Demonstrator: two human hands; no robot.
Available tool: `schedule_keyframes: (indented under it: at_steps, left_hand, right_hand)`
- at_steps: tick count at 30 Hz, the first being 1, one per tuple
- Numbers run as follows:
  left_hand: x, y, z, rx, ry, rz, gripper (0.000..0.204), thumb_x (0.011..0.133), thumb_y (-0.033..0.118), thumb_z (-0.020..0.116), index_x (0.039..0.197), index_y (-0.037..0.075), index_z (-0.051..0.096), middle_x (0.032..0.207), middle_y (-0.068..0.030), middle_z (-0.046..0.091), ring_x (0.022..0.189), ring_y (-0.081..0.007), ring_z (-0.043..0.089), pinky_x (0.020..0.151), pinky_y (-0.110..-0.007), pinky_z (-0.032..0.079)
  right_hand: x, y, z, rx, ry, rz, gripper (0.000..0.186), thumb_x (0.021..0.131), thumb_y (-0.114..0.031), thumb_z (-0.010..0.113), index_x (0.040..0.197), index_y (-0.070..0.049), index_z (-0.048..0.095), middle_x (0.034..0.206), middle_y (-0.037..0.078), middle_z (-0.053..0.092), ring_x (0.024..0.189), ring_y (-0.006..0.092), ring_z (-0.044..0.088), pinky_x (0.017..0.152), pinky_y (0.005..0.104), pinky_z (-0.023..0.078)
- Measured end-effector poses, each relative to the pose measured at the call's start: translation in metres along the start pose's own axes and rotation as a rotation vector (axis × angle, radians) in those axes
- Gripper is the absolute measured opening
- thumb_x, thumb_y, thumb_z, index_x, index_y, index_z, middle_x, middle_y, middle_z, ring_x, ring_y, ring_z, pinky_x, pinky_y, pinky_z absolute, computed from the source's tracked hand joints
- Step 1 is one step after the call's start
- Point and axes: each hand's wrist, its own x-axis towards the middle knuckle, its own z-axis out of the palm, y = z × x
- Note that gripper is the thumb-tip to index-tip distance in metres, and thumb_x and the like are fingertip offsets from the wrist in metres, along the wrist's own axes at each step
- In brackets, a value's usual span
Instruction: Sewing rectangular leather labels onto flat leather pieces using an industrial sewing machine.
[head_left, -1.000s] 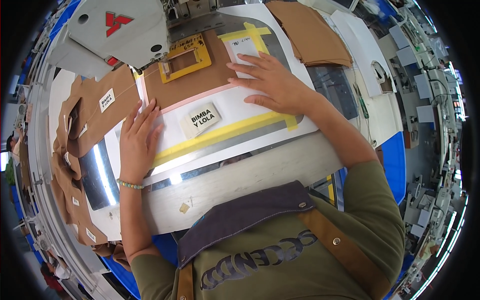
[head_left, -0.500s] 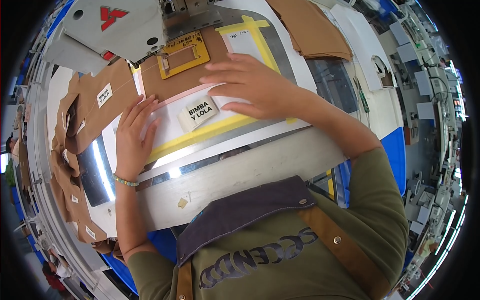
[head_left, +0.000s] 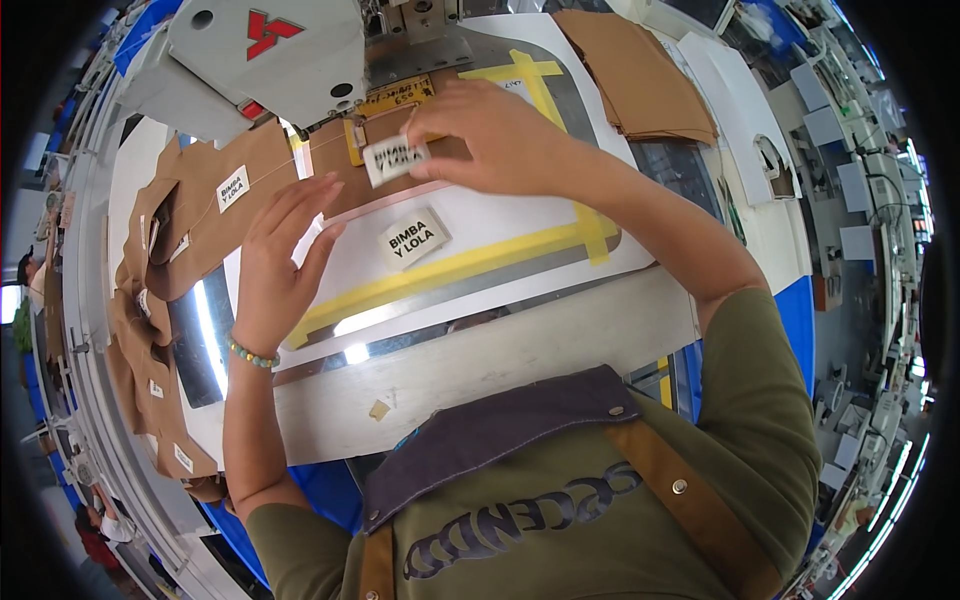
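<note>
My right hand pinches a small white label with dark print between thumb and fingers, just over the yellow frame-shaped template. That template lies on a brown fabric piece, and my hand hides part of it. Below, on the white sheet, sits a small stack of similar labels. My left hand is open, its fingers stretched toward the left part of the brown piece's near edge. Whether its fingertips touch the fabric, I cannot tell.
A white sewing machine head stands over the work at upper left. Joined brown pieces with labels trail off the table's left side. A stack of brown pieces lies at far right. Yellow tape borders the white sheet.
My right hand has moved up from beside the label stack to the template, and a label now shows in its fingers. My left hand has shifted slightly right, fingers still stretched.
</note>
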Motion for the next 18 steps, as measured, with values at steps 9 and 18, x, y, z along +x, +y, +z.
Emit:
schedule_keyframes:
  at_steps: [9,18]
  left_hand:
    - [0.038,-0.024,0.046,0.202,-0.056,0.126,0.051,0.096,0.015,0.074,0.144,0.005,0.061,0.152,-0.0120,0.060,0.142,-0.0370,0.052,0.116,-0.046,0.047]
    - [0.036,-0.034,0.053,0.210,-0.111,0.102,0.058,0.099,0.020,0.070,0.153,0.007,0.055,0.161,-0.0097,0.053,0.148,-0.0392,0.045,0.124,-0.048,0.038]
  right_hand:
    - [0.036,0.042,0.035,-0.283,0.049,-0.083,0.033,0.096,-0.036,0.070,0.113,-0.009,0.079,0.123,0.008,0.075,0.123,0.0268,0.064,0.116,0.0538,0.040]
    - [-0.003,0.041,0.022,-0.358,-0.054,-0.032,0.043,0.106,-0.044,0.057,0.121,-0.009,0.077,0.140,0.007,0.069,0.139,0.0255,0.055,0.125,0.0547,0.030]
